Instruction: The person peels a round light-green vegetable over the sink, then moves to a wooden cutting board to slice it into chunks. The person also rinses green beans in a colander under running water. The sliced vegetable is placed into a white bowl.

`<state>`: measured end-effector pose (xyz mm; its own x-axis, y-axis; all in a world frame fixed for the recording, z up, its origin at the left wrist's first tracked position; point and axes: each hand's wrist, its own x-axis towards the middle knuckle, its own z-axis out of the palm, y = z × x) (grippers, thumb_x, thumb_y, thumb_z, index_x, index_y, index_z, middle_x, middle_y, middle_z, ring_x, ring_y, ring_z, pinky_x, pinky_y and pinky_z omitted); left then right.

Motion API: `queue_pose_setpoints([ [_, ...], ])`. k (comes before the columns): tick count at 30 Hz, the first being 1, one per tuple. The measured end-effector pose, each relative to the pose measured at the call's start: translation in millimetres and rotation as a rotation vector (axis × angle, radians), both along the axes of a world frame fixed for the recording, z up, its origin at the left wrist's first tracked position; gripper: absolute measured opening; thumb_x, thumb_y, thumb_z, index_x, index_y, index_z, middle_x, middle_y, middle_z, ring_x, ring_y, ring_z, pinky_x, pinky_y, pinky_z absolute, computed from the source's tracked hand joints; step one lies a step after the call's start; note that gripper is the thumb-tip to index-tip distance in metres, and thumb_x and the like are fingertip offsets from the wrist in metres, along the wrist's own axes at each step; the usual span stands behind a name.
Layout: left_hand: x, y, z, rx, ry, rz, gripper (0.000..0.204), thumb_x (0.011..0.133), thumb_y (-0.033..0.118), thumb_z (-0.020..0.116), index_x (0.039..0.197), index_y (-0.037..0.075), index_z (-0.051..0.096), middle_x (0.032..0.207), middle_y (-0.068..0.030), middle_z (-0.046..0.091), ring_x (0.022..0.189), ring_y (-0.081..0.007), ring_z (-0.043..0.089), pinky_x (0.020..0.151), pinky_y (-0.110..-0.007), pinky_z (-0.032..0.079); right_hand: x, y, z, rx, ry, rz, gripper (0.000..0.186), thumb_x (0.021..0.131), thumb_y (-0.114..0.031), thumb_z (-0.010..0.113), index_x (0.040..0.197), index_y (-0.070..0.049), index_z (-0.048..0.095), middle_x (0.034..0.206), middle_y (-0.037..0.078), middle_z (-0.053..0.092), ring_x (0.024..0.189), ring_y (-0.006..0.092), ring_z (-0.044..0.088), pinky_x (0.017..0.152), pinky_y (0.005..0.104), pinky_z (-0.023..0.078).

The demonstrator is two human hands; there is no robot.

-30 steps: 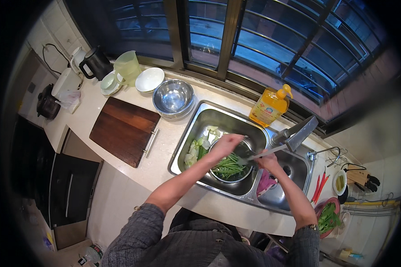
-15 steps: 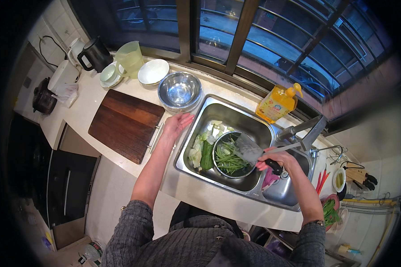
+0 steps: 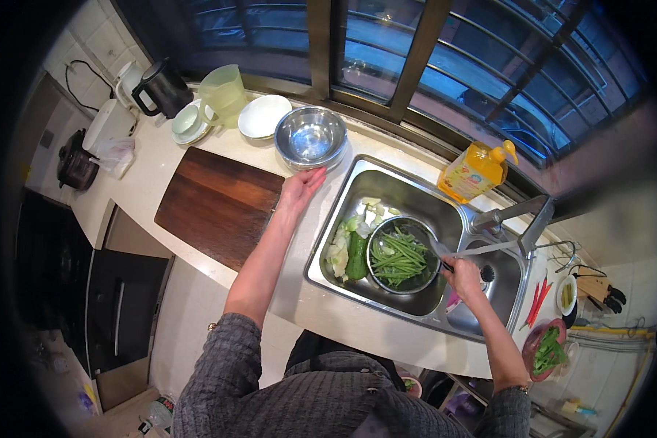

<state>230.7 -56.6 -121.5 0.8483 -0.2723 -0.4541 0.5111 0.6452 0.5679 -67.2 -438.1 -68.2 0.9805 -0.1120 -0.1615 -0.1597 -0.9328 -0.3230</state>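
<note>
My right hand (image 3: 463, 279) grips the dark handle of a knife (image 3: 437, 249) over the sink (image 3: 314, 271). Its broad blade appears nearly edge-on, beside a pale stream falling from the faucet (image 3: 536, 225). Close under the blade, green beans (image 3: 399, 257) fill a round metal bowl (image 3: 373, 278) in the larger basin. Left of that bowl lie a cucumber-like green vegetable (image 3: 357, 255) and pale leafy pieces (image 3: 338, 254). My left hand (image 3: 300, 191) is empty, fingers stretched out, at the near side of the stacked steel bowls (image 3: 310, 139); whether it touches them I cannot tell.
Left of my left hand lies a wooden cutting board (image 3: 219, 208). Behind stand a white bowl (image 3: 264, 117), a pitcher (image 3: 224, 96) and a black kettle (image 3: 163, 89). A yellow soap bottle (image 3: 474, 172) stands behind the sink. Right are red chilies (image 3: 537, 301) and a knife block (image 3: 593, 285).
The knife has turned from showing its broad face to nearly edge-on, baring more of the beans. My left hand has come closer to the steel bowls. The whole view has shifted slightly.
</note>
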Motion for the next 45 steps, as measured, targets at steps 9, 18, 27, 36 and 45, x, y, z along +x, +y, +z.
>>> queue_pose_setpoints([
  [9, -120, 1, -22, 0.617, -0.321, -0.247, 0.034, 0.103, 0.026, 0.054, 0.110, -0.005, 0.066, 0.097, -0.0163, 0.073, 0.089, -0.0222, 0.072, 0.084, -0.033, 0.059, -44, 16, -13, -0.157, 0.052, -0.046, 0.048, 0.077, -0.011, 0.074, 0.124, -0.015, 0.068, 0.099, 0.019, 0.068, 0.083, 0.0371, 0.068, 0.075, 0.0475, 0.055],
  [18, -176, 70, -13, 1.663, -1.191, -0.213, 0.050, 0.094, 0.009, 0.058, 0.139, -0.008, 0.045, 0.143, -0.0282, 0.046, 0.135, -0.0400, 0.044, 0.112, -0.045, 0.036, -126, 36, -9, -0.025, -0.091, -0.250, 0.037, 0.079, -0.011, 0.075, 0.115, -0.007, 0.072, 0.096, 0.018, 0.069, 0.084, 0.0367, 0.068, 0.075, 0.0456, 0.055],
  [27, -175, -18, -46, 1.701, -1.503, -0.543, 0.069, 0.086, 0.008, 0.056, 0.145, -0.017, 0.030, 0.155, -0.0306, 0.030, 0.144, -0.0425, 0.032, 0.120, -0.050, 0.024, -177, 46, 0, -0.014, -0.183, -0.356, 0.037, 0.081, -0.010, 0.076, 0.118, -0.008, 0.070, 0.092, 0.016, 0.069, 0.080, 0.0349, 0.068, 0.072, 0.0422, 0.054],
  [36, -215, 11, -48, 2.242, -1.511, -0.842, 0.060, 0.081, 0.010, 0.053, 0.133, -0.019, 0.046, 0.146, -0.0341, 0.038, 0.136, -0.0443, 0.037, 0.114, -0.043, 0.035, -198, 50, 7, 0.053, -0.261, -0.366, 0.036, 0.081, -0.005, 0.074, 0.116, -0.004, 0.069, 0.099, 0.015, 0.070, 0.083, 0.0314, 0.069, 0.075, 0.0397, 0.056],
  [45, -205, 17, -42, 1.852, -1.419, -1.086, 0.021, 0.073, 0.001, 0.058, 0.093, -0.004, 0.060, 0.102, -0.0222, 0.049, 0.099, -0.0360, 0.051, 0.084, -0.042, 0.047, -245, 48, -12, -0.069, -0.297, -0.465, 0.042, 0.083, -0.008, 0.072, 0.125, -0.007, 0.065, 0.107, 0.018, 0.068, 0.092, 0.0340, 0.068, 0.077, 0.0413, 0.056],
])
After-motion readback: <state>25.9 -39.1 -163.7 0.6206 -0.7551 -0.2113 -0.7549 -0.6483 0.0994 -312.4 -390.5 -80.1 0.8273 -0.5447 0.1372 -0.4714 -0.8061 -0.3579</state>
